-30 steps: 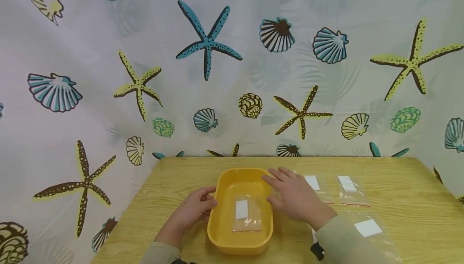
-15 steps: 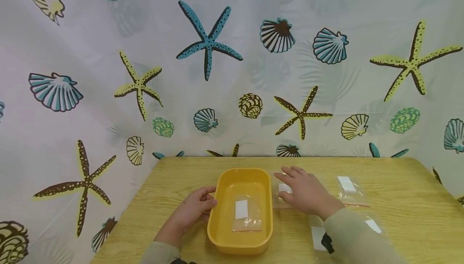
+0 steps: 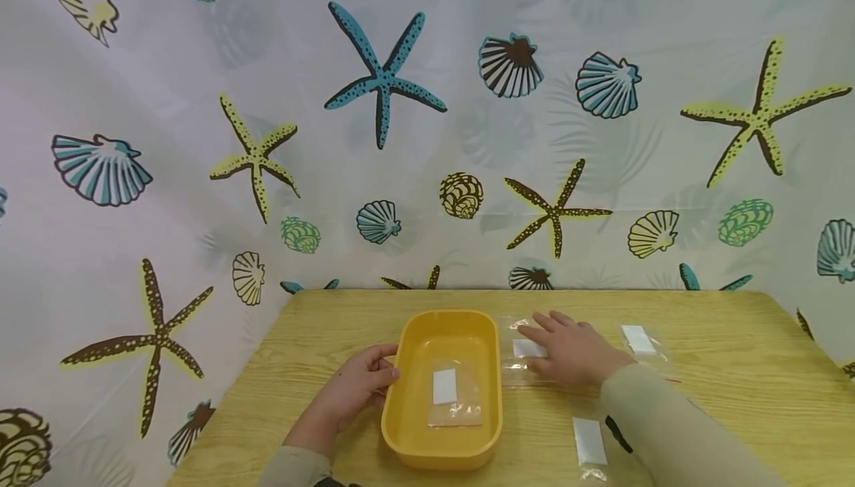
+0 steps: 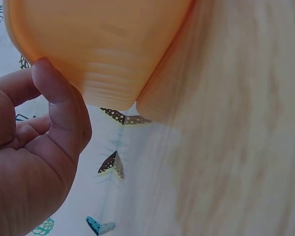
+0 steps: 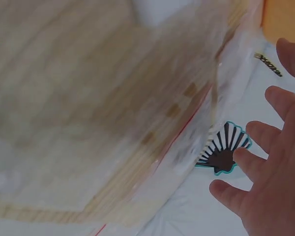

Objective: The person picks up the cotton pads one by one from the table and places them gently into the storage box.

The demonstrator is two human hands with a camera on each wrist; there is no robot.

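Centrally, tub (image 3: 442, 457): a yellow, rounded oblong is set on the wood-grained table (image 3: 748, 338), its long axis laid front to back.

Inside it: one clear inner bag (image 3: 465, 407) is laid on the bottom, a white slip (image 3: 444, 387) seen in its left part and a red line along its front edge.

Left hand (image 3: 354, 387): the tub's left wall is held by bent fingers and thumb.

Right hand (image 3: 571, 350): the fingers are spread, nearly straight, with nothing pinched, and are pointed left, toward the tub. Whether the film beneath them is pressed or only covered cannot be told.

Near bag (image 3: 519, 368): it is laid on the table just beside the tub's right wall, its right part hidden under the right hand. Its left edge is left uncovered, ahead of the fingertips. The visible part of its slip is stretched side to side; the bag's own long axis cannot be told.

Nearer hand: the right; from the left hand the near bag is parted by the tub's whole width.

Far bag (image 3: 659, 353): it is placed beyond the right wrist, to the right.

Front slip (image 3: 590, 441): it is laid lengthwise front to back, beside the right sleeve (image 3: 675, 420).

Curtain (image 3: 427, 242): it is printed with sea shapes and hung behind everything.
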